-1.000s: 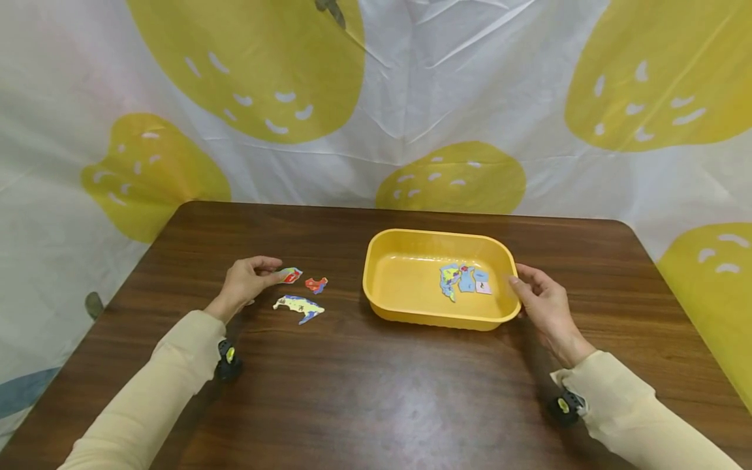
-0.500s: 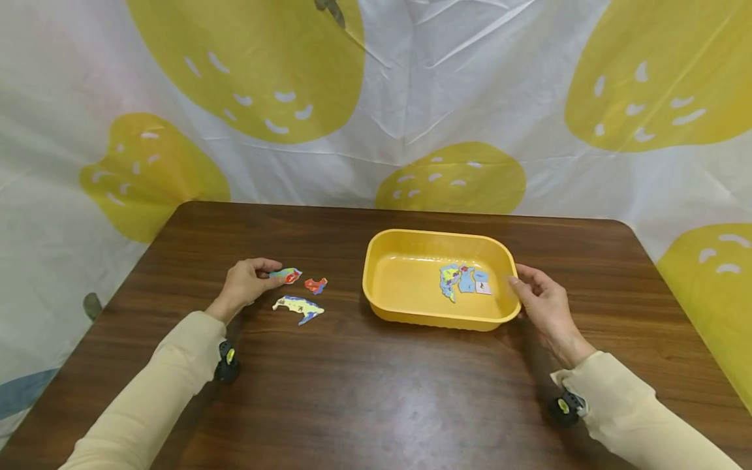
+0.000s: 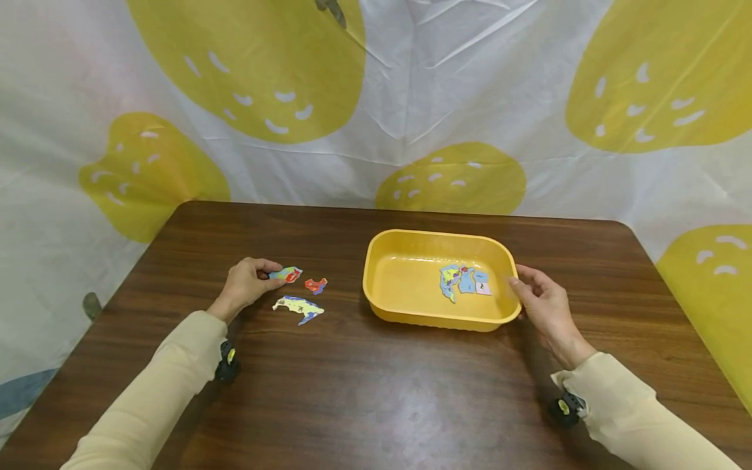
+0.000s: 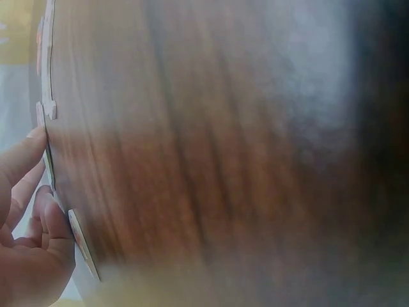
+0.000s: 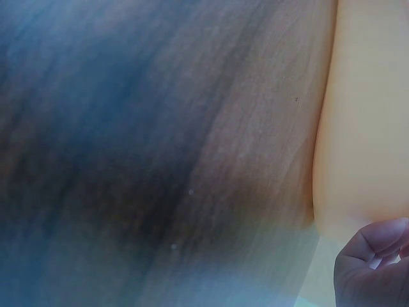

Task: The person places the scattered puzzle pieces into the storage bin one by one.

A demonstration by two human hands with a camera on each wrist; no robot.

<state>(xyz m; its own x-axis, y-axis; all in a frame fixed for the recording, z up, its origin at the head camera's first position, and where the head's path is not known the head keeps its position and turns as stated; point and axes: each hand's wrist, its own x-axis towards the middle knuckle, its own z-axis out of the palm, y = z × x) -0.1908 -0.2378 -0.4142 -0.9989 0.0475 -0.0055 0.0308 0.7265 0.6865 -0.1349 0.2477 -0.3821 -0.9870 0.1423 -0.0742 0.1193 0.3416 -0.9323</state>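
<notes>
Red piece [image 3: 315, 284] between hand [image 3: 243, 285] and tub [image 3: 405, 284]

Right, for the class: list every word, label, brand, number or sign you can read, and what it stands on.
None can be read.
Pale yellow piece: dark marks, too small to read.
Multicoloured piece at the left hand: white mark on red, too small.
Red-and-blue piece: any marks too small.
Pink piece in the yellow tub: dark mark, too small.
</notes>
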